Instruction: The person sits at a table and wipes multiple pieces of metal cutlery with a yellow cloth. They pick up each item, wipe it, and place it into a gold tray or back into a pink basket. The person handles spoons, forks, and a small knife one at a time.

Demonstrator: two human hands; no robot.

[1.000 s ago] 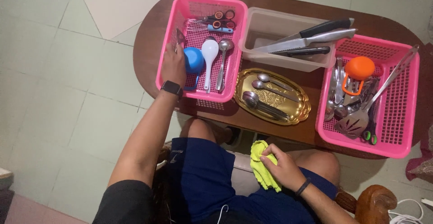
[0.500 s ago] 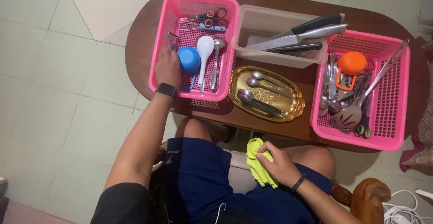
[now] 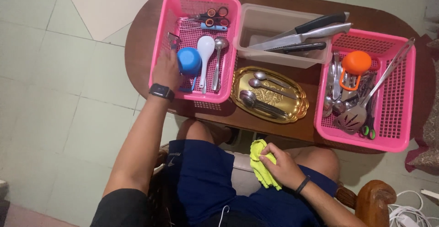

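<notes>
The left hand (image 3: 167,71) is inside the left pink basket (image 3: 160,39), at its left side. Its fingers are bent around a small metal tool (image 3: 173,41) that sticks up past the fingertips, and the hand touches the blue cup (image 3: 189,61) beside it. It looks like the step is putting that tool in its place in the basket. I think the hand needs to let go gently, because the cup, the white spoon (image 3: 204,53) and the metal ladle (image 3: 218,55) lie very close and could get bumped. Scissors (image 3: 212,17) lie at the far end of the basket. Next on the bench (image 3: 137,44) come a clear tub (image 3: 260,26) with big knives (image 3: 302,37), then a gold tray (image 3: 297,110) with spoons (image 3: 265,92). The right hand (image 3: 281,165) rests in the lap, closed on a yellow cloth (image 3: 260,165). Far right, another pink basket (image 3: 407,99) is full of tools, with an orange thing (image 3: 356,64) and a slotted turner (image 3: 351,119).
</notes>
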